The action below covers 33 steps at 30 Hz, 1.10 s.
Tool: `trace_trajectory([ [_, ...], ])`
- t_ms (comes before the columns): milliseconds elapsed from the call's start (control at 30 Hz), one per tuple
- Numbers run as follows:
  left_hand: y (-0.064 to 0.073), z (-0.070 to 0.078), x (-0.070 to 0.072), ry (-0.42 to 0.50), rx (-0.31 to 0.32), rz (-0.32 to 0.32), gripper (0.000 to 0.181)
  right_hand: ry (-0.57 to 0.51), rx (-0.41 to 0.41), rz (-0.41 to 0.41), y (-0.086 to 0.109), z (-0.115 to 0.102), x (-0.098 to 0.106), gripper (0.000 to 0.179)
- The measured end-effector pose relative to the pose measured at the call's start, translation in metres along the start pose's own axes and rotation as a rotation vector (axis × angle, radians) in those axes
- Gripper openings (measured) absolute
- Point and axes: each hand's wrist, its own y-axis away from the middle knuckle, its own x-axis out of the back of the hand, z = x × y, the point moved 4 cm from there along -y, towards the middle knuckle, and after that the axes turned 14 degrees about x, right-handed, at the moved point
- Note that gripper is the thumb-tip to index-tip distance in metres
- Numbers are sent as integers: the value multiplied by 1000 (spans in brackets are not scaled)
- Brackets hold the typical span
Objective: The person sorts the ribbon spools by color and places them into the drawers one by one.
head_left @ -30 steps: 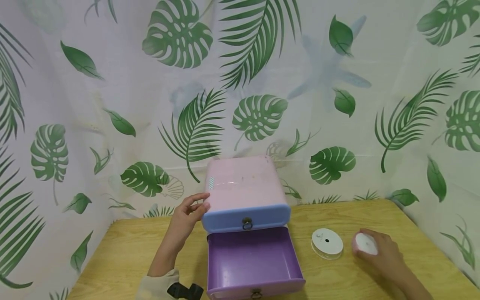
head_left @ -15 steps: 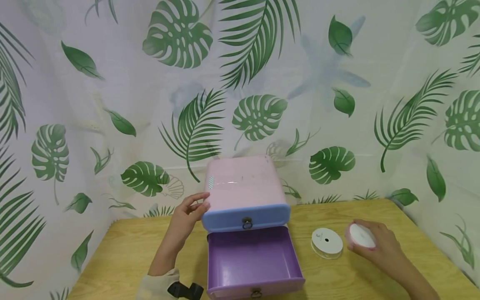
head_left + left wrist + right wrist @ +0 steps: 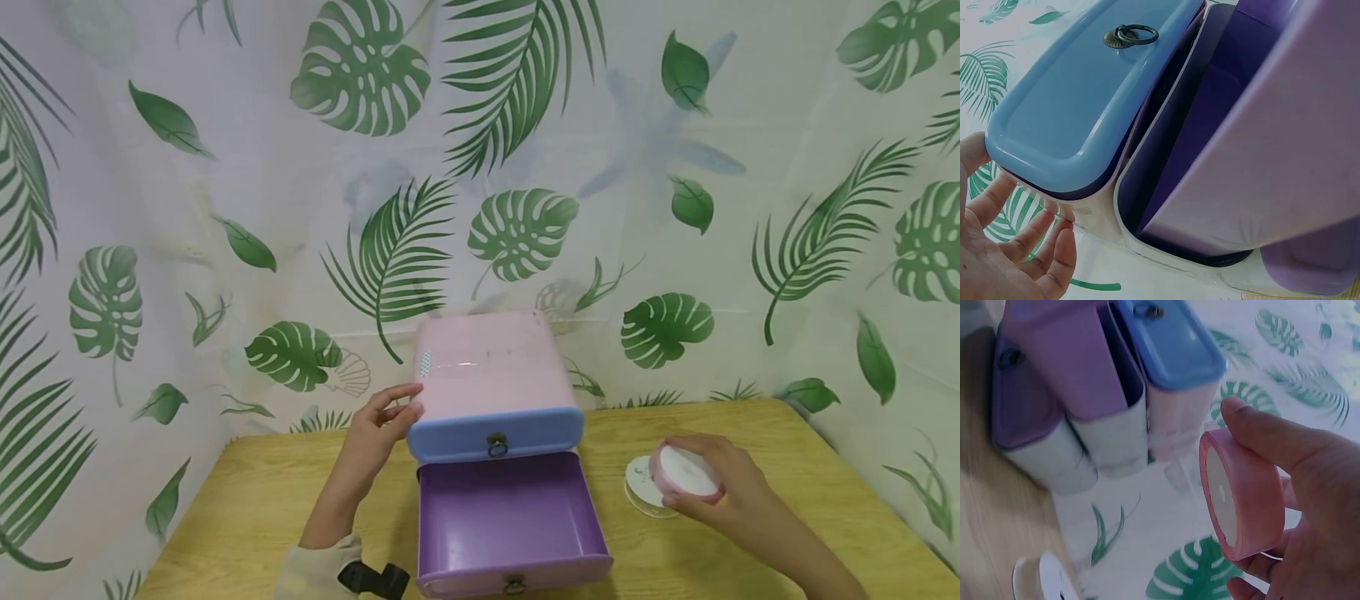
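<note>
My right hand [image 3: 738, 483] grips a roll of pink satin ribbon [image 3: 686, 473] by its edge, thumb on one side and fingers on the other. It is held above a white ribbon spool [image 3: 639, 483] on the table and partly covers it in the head view. My left hand [image 3: 375, 425] touches the left side of a small pink drawer cabinet [image 3: 487, 358], thumb near the front corner. The cabinet's blue top drawer [image 3: 450, 439] is closed. Below it, a purple drawer [image 3: 510, 525] is pulled out, with nothing visible inside.
A lower purple drawer [image 3: 1025, 394] is closed beneath the pulled-out one. The wooden table [image 3: 262, 492] meets a leaf-printed cloth backdrop [image 3: 510, 275] behind the cabinet. A black strap [image 3: 371, 579] shows at my left wrist.
My right hand has carried the pink ribbon roll up and to the left, from the table to over the white spool. The left hand stays at the cabinet's side.
</note>
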Motion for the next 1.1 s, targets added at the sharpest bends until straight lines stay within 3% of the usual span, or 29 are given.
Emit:
trace_trajectory([
  [300, -1, 0, -2, -10, -6, 10, 37, -148, 124, -54, -9, -50, -16, 58],
  [667, 0, 0, -1, -26, -12, 20, 39, -149, 384, -71, -18, -87, -49, 66],
  [967, 0, 0, -1, -18, -18, 11, 39, -126, 471, -104, -21, -100, -72, 61],
  [1100, 0, -1, 0, -15, -16, 10, 39, -227, 404, -179, -25, -105, -78, 58],
])
